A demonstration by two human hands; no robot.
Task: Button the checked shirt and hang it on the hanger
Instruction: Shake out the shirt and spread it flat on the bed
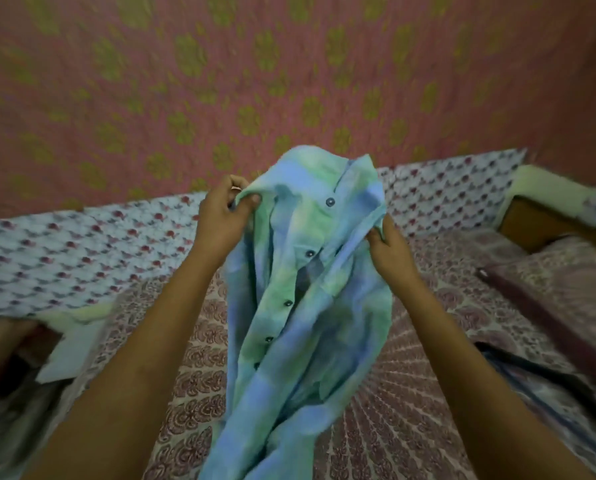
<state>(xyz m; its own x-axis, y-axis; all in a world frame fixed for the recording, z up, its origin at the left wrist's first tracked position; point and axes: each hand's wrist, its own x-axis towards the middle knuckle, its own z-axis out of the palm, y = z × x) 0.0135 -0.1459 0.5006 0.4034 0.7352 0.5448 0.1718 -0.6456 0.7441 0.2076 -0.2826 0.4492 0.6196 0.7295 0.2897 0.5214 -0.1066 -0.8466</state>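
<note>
Two bare forearms (140, 344) reach up from the bottom edge, and between them hangs the checked shirt (345, 306), blue and green, its tail dropping out of view at the bottom nearest to us. It is held up in the air over the bed, not lying on it.

The left hand (225, 211) is at the shirt's top left, with thumb and curled fingers pinching a fold of cloth near the collar. The right hand (388, 244) sits a little lower on the opposite side, fingers closed on the shirt's right edge. The hands are apart, with the upper part of the shirt spread between them and the collar peaking above both.

A row of dark buttons (310, 253) runs down the middle of the front, slanting toward the lower left. Whether they are fastened I cannot tell, as the cloth is bunched and blurred.

Under the shirt lies a bedspread (410, 393) with a maroon print. Beyond it a white cloth with red flowers (82, 254) runs along the wall, and a pink wall hanging (220, 81) with yellow-green motifs fills the background. At the right is a pillow (559, 289).
</note>
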